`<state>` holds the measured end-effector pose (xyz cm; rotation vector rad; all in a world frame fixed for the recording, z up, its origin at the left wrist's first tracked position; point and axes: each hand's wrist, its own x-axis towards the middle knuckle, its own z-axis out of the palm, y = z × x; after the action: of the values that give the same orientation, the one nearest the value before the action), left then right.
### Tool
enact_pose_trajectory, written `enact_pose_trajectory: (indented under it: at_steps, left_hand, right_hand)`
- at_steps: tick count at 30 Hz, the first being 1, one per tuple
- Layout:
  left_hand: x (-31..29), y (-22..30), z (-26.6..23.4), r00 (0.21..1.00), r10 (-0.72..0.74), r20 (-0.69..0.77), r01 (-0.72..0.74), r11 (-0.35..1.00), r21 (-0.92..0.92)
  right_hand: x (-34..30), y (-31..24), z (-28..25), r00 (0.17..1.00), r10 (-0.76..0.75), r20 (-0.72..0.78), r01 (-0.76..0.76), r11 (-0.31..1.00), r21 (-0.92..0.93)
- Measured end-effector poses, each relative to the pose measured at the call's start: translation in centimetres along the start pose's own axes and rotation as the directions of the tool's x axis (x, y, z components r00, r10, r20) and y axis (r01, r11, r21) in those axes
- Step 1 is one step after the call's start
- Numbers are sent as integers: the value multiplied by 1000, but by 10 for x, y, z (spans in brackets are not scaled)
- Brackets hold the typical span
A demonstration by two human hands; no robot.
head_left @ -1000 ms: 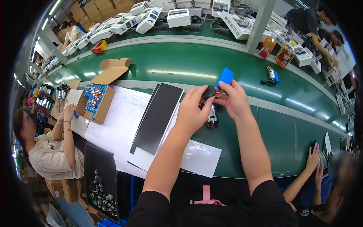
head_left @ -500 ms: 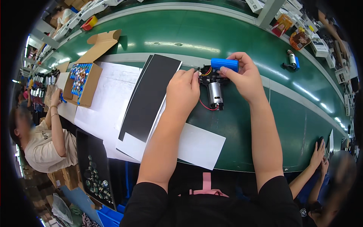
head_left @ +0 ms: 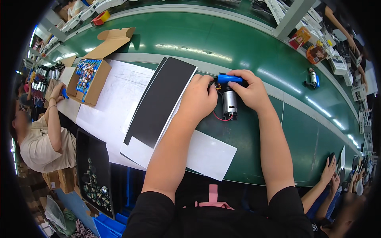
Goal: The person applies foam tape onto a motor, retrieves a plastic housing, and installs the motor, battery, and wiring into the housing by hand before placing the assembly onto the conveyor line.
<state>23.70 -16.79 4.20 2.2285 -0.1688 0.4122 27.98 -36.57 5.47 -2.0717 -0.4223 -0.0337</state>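
Note:
A motor assembly lies on the green bench in front of me, with a silver cylindrical motor (head_left: 229, 104), a black frame and a red wire looping down to the motor's lower end. My left hand (head_left: 198, 95) is closed at its left side, thumb and fingers pinching the black frame beside some yellow wires; the fingertips are partly hidden. Across the top of the assembly sits a blue cylindrical battery (head_left: 230, 79). My right hand (head_left: 251, 90) grips this battery from the right, thumb below and fingers above, holding it against the frame.
Black boards (head_left: 160, 101) and white sheets (head_left: 210, 154) lie left of my hands. Beyond them stands an open cardboard box (head_left: 97, 83) of small blue batteries. Another motor assembly (head_left: 312, 78) sits far right. Co-workers sit at both sides; a black tray (head_left: 93, 146) holds small parts.
My right hand has brought the battery down and slightly left onto the top of the assembly. My left hand has shifted a little right along the frame. The view has also shifted slightly.

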Motion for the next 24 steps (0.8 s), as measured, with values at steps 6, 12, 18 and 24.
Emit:
enact_pose_trajectory:
  at_steps: [6, 12, 18, 24]
  left_hand:
    - [2, -6, -1, 998, 51, -23, -51, 998, 22]
    - [-2, 3, 2, 982, -96, 164, 139, 952, -273]
    - [-12, 12, 3, 916, 130, 380, -8, 952, -306]
    - [-11, 19, 7, 902, 142, 407, -15, 954, -300]
  right_hand:
    - [2, 10, -2, 1000, 1, -18, 1, 993, 115]
    - [-13, 26, -15, 991, 127, 53, -137, 944, 301]
    - [-49, 11, -48, 952, 267, 150, -294, 933, 206]
    - [-72, -10, -50, 914, -364, -182, 283, 890, -357]
